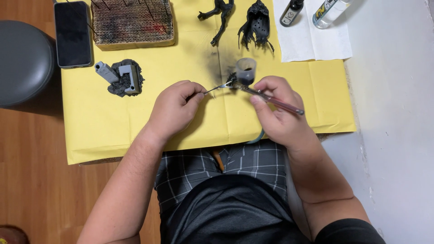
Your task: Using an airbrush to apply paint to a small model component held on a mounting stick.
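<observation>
Holding an airbrush (264, 96) with dark paint in its cup (246, 70), the right hand (280, 113) grips firmly. The left hand (174, 108) pinches a thin tool (217, 88) at its tip. Beyond the airbrush lie two black figures (255, 22) and two bottles (312, 11).

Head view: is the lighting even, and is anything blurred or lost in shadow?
Head view: even, soft light, no harsh glare; the left hand, right hand and airbrush are sharp; the black figure parts lose surface detail in their darkness; the yellow paper shows only faint shadows.

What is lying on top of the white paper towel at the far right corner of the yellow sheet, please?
On the white paper towel lie two small bottles: a dark one and a clear one with a yellow label. Their tops run out of the picture, and the towel beneath them is covered.
</observation>
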